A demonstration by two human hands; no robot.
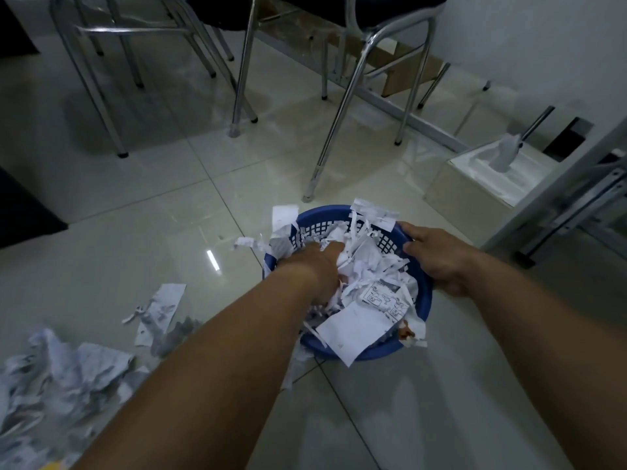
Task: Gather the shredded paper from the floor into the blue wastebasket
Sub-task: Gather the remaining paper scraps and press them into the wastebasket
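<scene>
Head view: right hand point(441, 262) grasps the blue wastebasket point(322, 212) rim; left hand point(315, 266) fingers point(334, 247) are buried in its shredded paper point(366, 269), grasp unclear. Press down firmly, basket steadied; loose pile point(61, 374) waits near left on the floor point(169, 205)

The blue wastebasket point(322, 212) stands upright on the tiled floor point(169, 215); round, with a lattice wall; heaped above its rim with shredded paper point(366, 283), white strips and printed scraps, some hanging over the rim; a loose pile point(61, 378) of crumpled scraps lies on the floor to its left.
</scene>
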